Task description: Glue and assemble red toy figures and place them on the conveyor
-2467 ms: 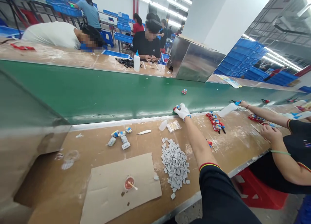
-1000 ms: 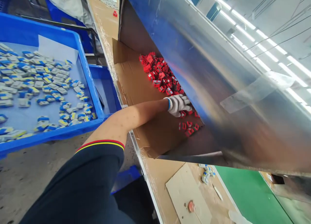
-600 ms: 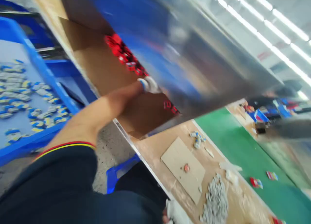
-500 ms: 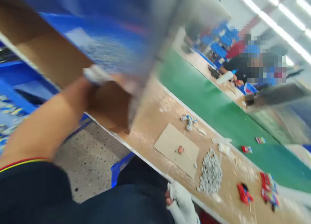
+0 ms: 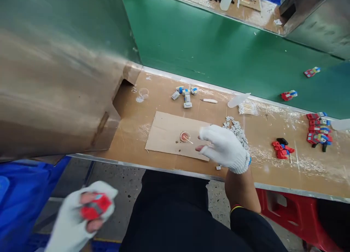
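Observation:
My left hand (image 5: pixel 82 215), in a white glove with bare fingertips, holds a red toy part (image 5: pixel 95 206) below the table's front edge at lower left. Above the right part of a cardboard sheet (image 5: pixel 164 132), my right hand (image 5: pixel 224 147), also gloved, has its thumb and fingers apart with nothing between them. On the sheet stands a small round cup (image 5: pixel 185 137) of reddish liquid with a thin stick in it. A pile of small grey pieces (image 5: pixel 238 132) lies just behind my right hand, partly hidden by it.
Blue-and-grey parts (image 5: pixel 187 99), a white-handled knife (image 5: pixel 209 101) and cotton swabs (image 5: pixel 248 108) lie toward the back. Red toy parts (image 5: pixel 283 149) sit at right. A metal housing (image 5: pixel 60 91) fills the left; a green belt (image 5: pixel 207 48) runs behind. A red stool (image 5: pixel 298 217) is below.
The view has swung to look down at the table. My left hand now shows low at left with a red toy part in it. My right hand is now over the cardboard sheet.

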Demonstrator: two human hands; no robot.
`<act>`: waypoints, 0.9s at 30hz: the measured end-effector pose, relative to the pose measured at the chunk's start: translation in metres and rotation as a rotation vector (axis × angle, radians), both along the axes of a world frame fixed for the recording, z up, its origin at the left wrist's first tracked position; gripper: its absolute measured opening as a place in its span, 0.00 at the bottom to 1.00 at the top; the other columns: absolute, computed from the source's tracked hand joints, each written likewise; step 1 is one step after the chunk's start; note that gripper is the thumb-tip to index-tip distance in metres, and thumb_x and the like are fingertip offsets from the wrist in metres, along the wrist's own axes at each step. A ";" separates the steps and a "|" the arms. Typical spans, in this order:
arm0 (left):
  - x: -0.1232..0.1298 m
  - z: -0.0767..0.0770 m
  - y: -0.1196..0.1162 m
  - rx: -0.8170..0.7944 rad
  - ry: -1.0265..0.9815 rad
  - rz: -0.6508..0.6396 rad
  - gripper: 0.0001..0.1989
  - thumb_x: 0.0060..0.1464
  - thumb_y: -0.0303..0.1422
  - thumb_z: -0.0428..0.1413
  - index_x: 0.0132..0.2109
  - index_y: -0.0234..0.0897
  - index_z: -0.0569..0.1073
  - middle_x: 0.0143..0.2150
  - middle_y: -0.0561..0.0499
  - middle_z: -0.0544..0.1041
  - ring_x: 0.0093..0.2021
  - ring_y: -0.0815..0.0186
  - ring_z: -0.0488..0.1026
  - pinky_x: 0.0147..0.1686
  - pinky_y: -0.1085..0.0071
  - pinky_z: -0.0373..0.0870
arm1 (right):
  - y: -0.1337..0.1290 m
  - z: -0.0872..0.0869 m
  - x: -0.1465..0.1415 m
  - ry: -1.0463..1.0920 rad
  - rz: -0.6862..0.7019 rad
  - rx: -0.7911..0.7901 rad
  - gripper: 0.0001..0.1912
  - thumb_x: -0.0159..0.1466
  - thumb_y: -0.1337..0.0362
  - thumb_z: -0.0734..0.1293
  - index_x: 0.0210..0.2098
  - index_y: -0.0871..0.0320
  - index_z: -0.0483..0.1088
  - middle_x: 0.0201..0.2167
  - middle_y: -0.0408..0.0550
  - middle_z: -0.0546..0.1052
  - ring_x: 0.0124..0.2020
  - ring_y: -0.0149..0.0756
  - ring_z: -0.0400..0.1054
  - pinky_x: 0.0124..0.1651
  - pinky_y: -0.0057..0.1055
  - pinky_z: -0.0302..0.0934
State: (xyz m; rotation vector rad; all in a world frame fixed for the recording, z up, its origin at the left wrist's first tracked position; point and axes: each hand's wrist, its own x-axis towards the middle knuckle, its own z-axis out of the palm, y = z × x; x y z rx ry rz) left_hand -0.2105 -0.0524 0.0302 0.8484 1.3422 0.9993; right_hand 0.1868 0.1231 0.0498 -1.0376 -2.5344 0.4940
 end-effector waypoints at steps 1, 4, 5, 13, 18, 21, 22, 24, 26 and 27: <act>0.007 -0.006 0.004 0.034 -0.055 -0.023 0.25 0.55 0.61 0.81 0.49 0.54 0.87 0.42 0.49 0.89 0.34 0.58 0.83 0.29 0.61 0.84 | 0.004 -0.002 0.001 -0.087 0.002 -0.033 0.10 0.78 0.53 0.74 0.44 0.51 0.76 0.36 0.45 0.81 0.36 0.41 0.70 0.41 0.37 0.58; 0.029 -0.027 0.039 0.102 -0.265 -0.114 0.29 0.45 0.63 0.83 0.42 0.51 0.86 0.38 0.49 0.88 0.22 0.66 0.75 0.21 0.66 0.75 | -0.001 -0.011 0.006 -0.297 -0.081 -0.113 0.12 0.73 0.54 0.79 0.44 0.51 0.75 0.37 0.45 0.81 0.37 0.42 0.70 0.41 0.38 0.53; 0.035 -0.033 0.056 0.087 -0.289 -0.152 0.25 0.51 0.58 0.82 0.44 0.48 0.86 0.42 0.47 0.89 0.23 0.66 0.76 0.22 0.67 0.76 | -0.007 -0.015 0.007 -0.346 -0.109 -0.131 0.13 0.71 0.54 0.80 0.44 0.51 0.75 0.38 0.45 0.82 0.39 0.43 0.71 0.42 0.38 0.53; 0.048 -0.068 0.156 0.023 0.022 -0.114 0.28 0.52 0.54 0.81 0.48 0.41 0.83 0.40 0.46 0.90 0.31 0.61 0.84 0.34 0.66 0.85 | -0.050 -0.044 -0.006 -0.509 -0.056 -0.142 0.13 0.70 0.66 0.79 0.50 0.51 0.76 0.49 0.49 0.86 0.47 0.47 0.74 0.46 0.43 0.55; 0.058 -0.074 0.157 -0.025 -0.019 -0.127 0.30 0.51 0.56 0.80 0.49 0.41 0.82 0.42 0.44 0.91 0.33 0.59 0.85 0.35 0.65 0.86 | -0.045 -0.053 0.006 -0.516 -0.103 -0.127 0.11 0.72 0.69 0.76 0.49 0.50 0.76 0.47 0.48 0.85 0.46 0.47 0.73 0.46 0.43 0.55; 0.063 -0.071 0.159 -0.030 -0.014 -0.166 0.29 0.53 0.55 0.80 0.50 0.41 0.83 0.43 0.44 0.91 0.33 0.59 0.85 0.36 0.65 0.86 | -0.039 -0.049 0.020 -0.491 -0.103 -0.118 0.10 0.71 0.71 0.75 0.47 0.51 0.76 0.45 0.48 0.85 0.44 0.46 0.72 0.46 0.43 0.55; 0.065 -0.069 0.160 -0.018 -0.005 -0.168 0.28 0.53 0.55 0.79 0.50 0.41 0.83 0.43 0.44 0.91 0.33 0.59 0.85 0.35 0.65 0.86 | -0.036 -0.045 0.026 -0.454 -0.095 -0.116 0.09 0.71 0.71 0.75 0.46 0.51 0.76 0.44 0.47 0.85 0.43 0.46 0.71 0.46 0.43 0.56; 0.067 -0.063 0.165 0.019 0.013 -0.164 0.28 0.54 0.55 0.79 0.50 0.41 0.83 0.44 0.43 0.91 0.33 0.58 0.85 0.33 0.64 0.86 | -0.027 -0.032 0.039 -0.329 -0.100 -0.106 0.09 0.71 0.71 0.74 0.44 0.51 0.75 0.41 0.46 0.83 0.40 0.44 0.69 0.45 0.41 0.56; 0.071 -0.053 0.175 0.083 0.017 -0.143 0.27 0.56 0.55 0.78 0.51 0.42 0.84 0.46 0.43 0.92 0.34 0.56 0.86 0.34 0.61 0.87 | -0.014 -0.016 0.049 -0.172 -0.143 -0.077 0.07 0.72 0.70 0.72 0.43 0.51 0.74 0.38 0.45 0.80 0.39 0.43 0.67 0.45 0.41 0.57; 0.075 -0.047 0.181 0.123 0.012 -0.133 0.27 0.57 0.55 0.78 0.51 0.42 0.84 0.47 0.43 0.92 0.36 0.55 0.87 0.36 0.59 0.89 | -0.007 -0.008 0.052 -0.105 -0.169 -0.057 0.06 0.74 0.68 0.71 0.42 0.50 0.73 0.37 0.44 0.79 0.39 0.43 0.67 0.46 0.41 0.57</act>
